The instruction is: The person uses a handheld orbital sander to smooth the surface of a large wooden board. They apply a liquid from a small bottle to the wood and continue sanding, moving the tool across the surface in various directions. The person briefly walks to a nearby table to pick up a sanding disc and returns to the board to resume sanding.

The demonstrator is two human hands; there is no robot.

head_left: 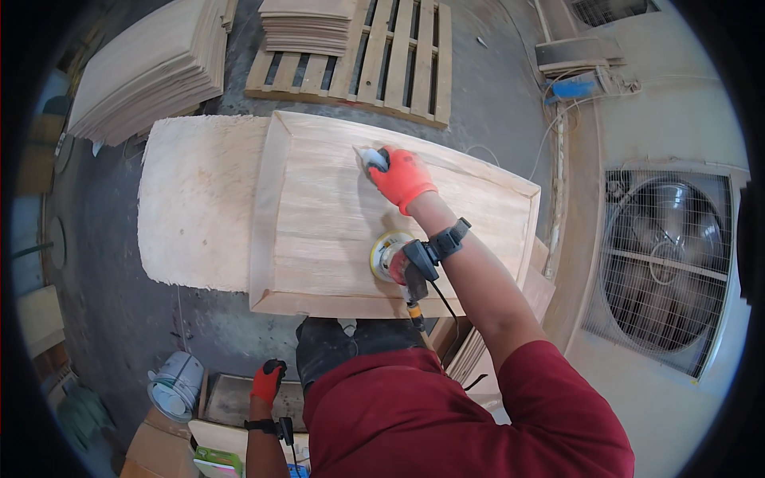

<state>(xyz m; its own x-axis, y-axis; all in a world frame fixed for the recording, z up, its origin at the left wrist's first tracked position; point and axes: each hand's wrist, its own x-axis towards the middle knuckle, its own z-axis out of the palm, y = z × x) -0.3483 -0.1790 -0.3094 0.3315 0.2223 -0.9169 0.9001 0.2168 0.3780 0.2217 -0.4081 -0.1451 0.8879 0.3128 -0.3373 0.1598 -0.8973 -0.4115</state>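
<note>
My right hand (402, 177), in an orange-red glove with dark fingertips, is closed around a small pale blue-white tool (371, 158) with a thin tip, like a putty knife. It rests over the far part of a framed wooden panel (331, 231). Below my right wrist, a round orbital sander (386, 256) with a yellow-edged pad sits on the panel, its hose running toward me. My left hand (268, 379), gloved alike, hangs low at my left side with curled fingers, near a grey bucket (177, 384). Whether anything is inside it is hidden.
A rough-edged board (203, 203) lies under the panel's left end. Beyond are a slatted pallet (374, 68) with stacked sheets (307, 28) and a tall stack of curved boards (151, 68). A caged fan (665, 263) stands at the right wall.
</note>
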